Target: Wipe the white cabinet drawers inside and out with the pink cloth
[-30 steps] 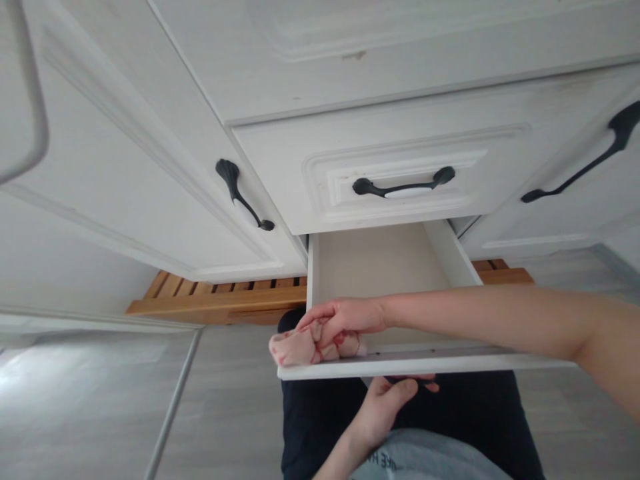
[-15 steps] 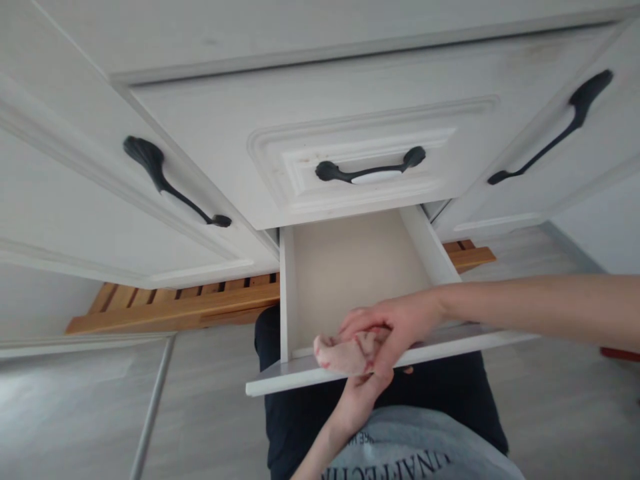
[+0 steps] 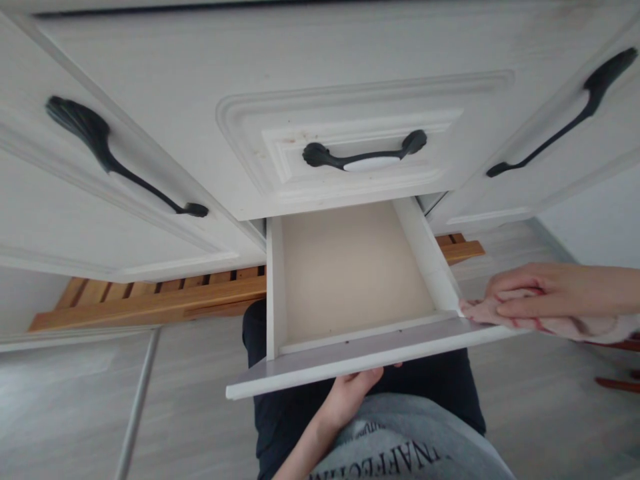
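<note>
A white drawer [image 3: 350,267] is pulled out towards me, its pale bottom bare. At the right end of the drawer's front panel [image 3: 300,377], my right hand [image 3: 540,297] is closed around a pinkish-white cloth [image 3: 585,328] with red marks. One bunched end of the cloth presses on the panel's top edge, and the rest trails right beneath the hand. My left hand [image 3: 350,393] grips the outer side of the front panel near its middle. Most of its fingers are hidden by the panel. Tiny dark specks lie along the top edge.
Above is a closed drawer with a black-and-white handle [image 3: 367,160]. Cabinet doors with a left handle [image 3: 125,167] and a right handle [image 3: 565,127] flank it. A slatted wooden rack [image 3: 150,297] sits low behind. My legs [image 3: 430,380] are under the drawer front.
My right hand has moved with the cloth from the middle of the front panel's top edge to its right end. My left hand stays at the panel. The view has moved closer to the cabinet.
</note>
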A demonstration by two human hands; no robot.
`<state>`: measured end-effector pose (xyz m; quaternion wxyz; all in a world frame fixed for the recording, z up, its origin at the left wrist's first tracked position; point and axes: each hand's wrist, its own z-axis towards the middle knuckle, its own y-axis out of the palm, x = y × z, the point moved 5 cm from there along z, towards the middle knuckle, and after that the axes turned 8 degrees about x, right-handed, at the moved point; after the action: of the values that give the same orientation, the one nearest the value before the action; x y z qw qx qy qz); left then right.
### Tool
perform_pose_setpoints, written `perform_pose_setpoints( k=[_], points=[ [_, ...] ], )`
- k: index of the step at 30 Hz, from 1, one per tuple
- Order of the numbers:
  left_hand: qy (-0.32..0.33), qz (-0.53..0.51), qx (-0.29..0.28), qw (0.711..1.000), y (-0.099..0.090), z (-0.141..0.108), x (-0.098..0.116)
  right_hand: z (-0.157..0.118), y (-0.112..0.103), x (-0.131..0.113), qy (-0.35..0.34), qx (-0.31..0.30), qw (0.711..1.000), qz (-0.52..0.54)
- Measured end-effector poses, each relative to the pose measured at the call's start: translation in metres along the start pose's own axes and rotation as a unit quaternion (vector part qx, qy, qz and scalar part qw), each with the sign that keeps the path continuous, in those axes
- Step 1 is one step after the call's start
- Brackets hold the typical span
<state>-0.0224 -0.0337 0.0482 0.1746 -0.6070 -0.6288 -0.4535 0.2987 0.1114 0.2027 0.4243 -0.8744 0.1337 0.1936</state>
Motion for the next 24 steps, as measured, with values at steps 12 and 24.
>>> perform_pose_setpoints(
  k=[12, 24],
  points=[
    [0.064, -0.059, 0.007, 0.996, 0.008, 0.003, -0.001, 0.094, 0.096, -0.212, -0.3, -0.137, 0.942, 0.067],
    [-0.008, -0.022, 0.059, 0.998, -0.012, 0.008, -0.032, 0.128, 0.162, -0.191, -0.232, -0.351, 0.907, 0.013]
  ],
)
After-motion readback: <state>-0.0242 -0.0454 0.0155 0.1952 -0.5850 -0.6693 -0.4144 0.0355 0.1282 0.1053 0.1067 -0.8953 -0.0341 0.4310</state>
